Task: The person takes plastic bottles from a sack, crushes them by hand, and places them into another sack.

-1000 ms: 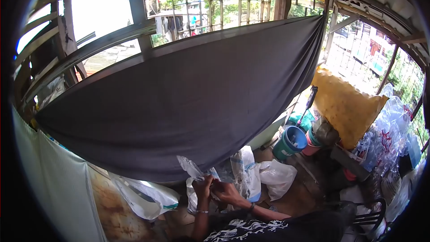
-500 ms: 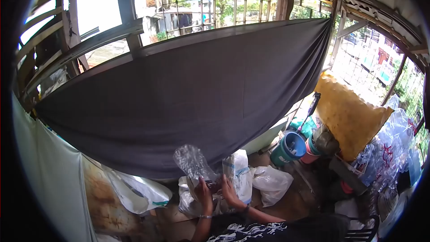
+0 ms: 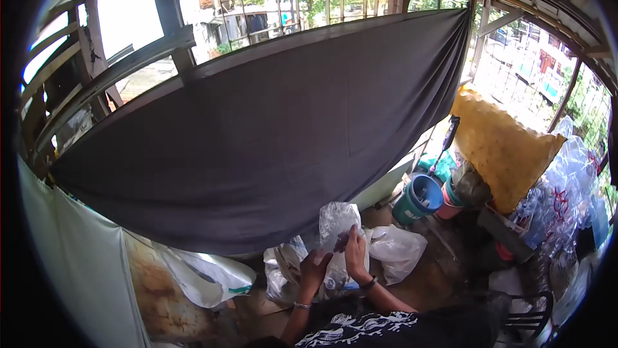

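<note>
A crinkled clear plastic bag (image 3: 335, 219) stands up between my hands, with something dark showing low in it near my fingers. My right hand (image 3: 355, 253) is closed on the bag's right side, its fingers pointing up. Lower and to the left, my left hand (image 3: 313, 271) grips the bag's lower left part; its fingertips are partly hidden. Just behind and below my hands are white sacks, one on the left (image 3: 280, 271) and a tied one on the right (image 3: 396, 251).
To the right stand a blue-green bucket (image 3: 418, 198) and a red pail (image 3: 449, 203). A yellow sheet (image 3: 508, 148) hangs beside a heap of clear plastic (image 3: 560, 187). A dark cloth (image 3: 270, 135) spans the front, and a black chair (image 3: 531, 316) is at lower right.
Both hands and the clear plastic bag have moved right, and the bag is now more upright. My right hand has risen higher along it. The view has shifted slightly.
</note>
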Available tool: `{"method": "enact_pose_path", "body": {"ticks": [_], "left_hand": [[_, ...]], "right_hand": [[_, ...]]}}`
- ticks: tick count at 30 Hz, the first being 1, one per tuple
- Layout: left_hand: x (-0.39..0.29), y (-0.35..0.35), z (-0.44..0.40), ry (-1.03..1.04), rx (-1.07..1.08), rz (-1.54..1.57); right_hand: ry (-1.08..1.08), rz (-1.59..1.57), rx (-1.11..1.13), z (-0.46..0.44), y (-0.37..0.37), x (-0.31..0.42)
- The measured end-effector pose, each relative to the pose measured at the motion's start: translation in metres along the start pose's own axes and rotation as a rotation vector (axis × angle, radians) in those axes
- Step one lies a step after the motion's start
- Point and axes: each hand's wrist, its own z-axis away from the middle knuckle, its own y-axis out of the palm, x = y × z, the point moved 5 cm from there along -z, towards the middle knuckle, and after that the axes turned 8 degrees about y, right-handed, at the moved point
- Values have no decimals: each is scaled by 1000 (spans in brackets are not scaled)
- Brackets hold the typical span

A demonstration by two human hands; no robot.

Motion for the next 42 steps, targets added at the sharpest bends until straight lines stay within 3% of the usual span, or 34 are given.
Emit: {"method": "enact_pose_path", "body": {"ticks": [1, 3, 6, 7, 11, 13, 15, 18, 20, 23, 27, 30, 32, 33, 35, 38, 42], "left_hand": [[2, -5, -6, -43, -161, 123], [-29, -35, -24, -341, -410, 389], [-2, -47, -7, -575, -476, 343], [3, -57, -4, -577, -442, 258], [17, -104, -8, -460, -437, 209], [31, -122, -2, -336, -356, 115], [45, -130, 3, -251, -207, -45], [33, -151, 0, -71, -631, 76], [19, -165, -2, -83, -789, 158], [43, -178, 14, -262, -695, 203], [82, -181, 34, -518, -642, 331], [75, -202, 23, -634, -519, 414], [81, -214, 23, -575, -531, 295], [83, -221, 19, -500, -584, 208], [90, -231, 16, -637, -484, 301], [110, -230, 18, -544, -358, 363], [121, -208, 28, -403, -427, 362]], "right_hand": [[-69, 18, -26, 5, 9, 5], [-191, 76, -75, 22, 30, -1], [-271, 226, -25, 45, 64, -13], [-147, 169, 63, 46, 69, -18], [-19, 68, 229, 52, 105, -33], [-233, 11, 77, 62, 123, -10], [-197, -70, 98, 70, 138, 11], [-154, -55, 243, 60, 154, 0], [-154, 97, 134, 65, 161, -22], [-214, 179, 5, 86, 184, -39], [-24, 136, 135, 91, 197, -60], [62, 47, 275, 88, 207, -72], [74, 62, 338, 88, 214, -80], [-20, 94, 412, 95, 220, -77], [-219, 158, 557, 115, 236, -66], [-268, 94, 649, 146, 256, -58], [-256, 169, 581, 153, 269, -70]]}}
